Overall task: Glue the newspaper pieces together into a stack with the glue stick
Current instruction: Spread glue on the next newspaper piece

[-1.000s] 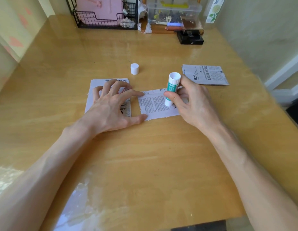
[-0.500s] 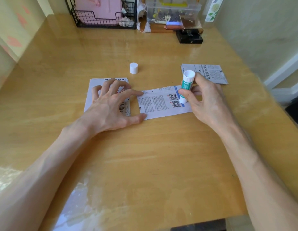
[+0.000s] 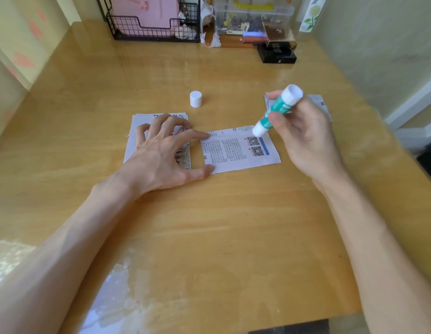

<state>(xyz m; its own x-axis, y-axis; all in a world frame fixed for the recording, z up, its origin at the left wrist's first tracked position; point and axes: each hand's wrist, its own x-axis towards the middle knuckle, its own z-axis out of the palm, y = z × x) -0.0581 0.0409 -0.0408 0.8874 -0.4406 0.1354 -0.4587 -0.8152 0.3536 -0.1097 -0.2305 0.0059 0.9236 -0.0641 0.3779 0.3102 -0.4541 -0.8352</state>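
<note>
Nearest us, the glossy wooden surface [image 3: 209, 225] has both our bare forearms reaching across it. Next comes the newspaper piece [image 3: 233, 155] we're gluing. It's a flat, rough-edged rectangle with columns of small print, two QR codes and a blue stripe by its right edge. Our left grip [image 3: 161, 150] is spread wide, index tip and thumb pressing that piece's left edge. Its other fingers arch onto the paper stack [image 3: 135, 133] just to the left.

Our right grip [image 3: 303, 138] is wrapped around the glue stick [image 3: 277, 109], which is green and white and tilted. The stick's white lower end sits at the piece's far right corner, though we can't tell if it touches. That hand hides most of a spare clipping [image 3: 324, 106] behind it.

Farther out, the white cap [image 3: 195, 99] stands upright on its own. Along the far edge sit a black wire basket [image 3: 127, 32], a clear plastic box [image 3: 253, 18] and a small black box [image 3: 277, 56].
</note>
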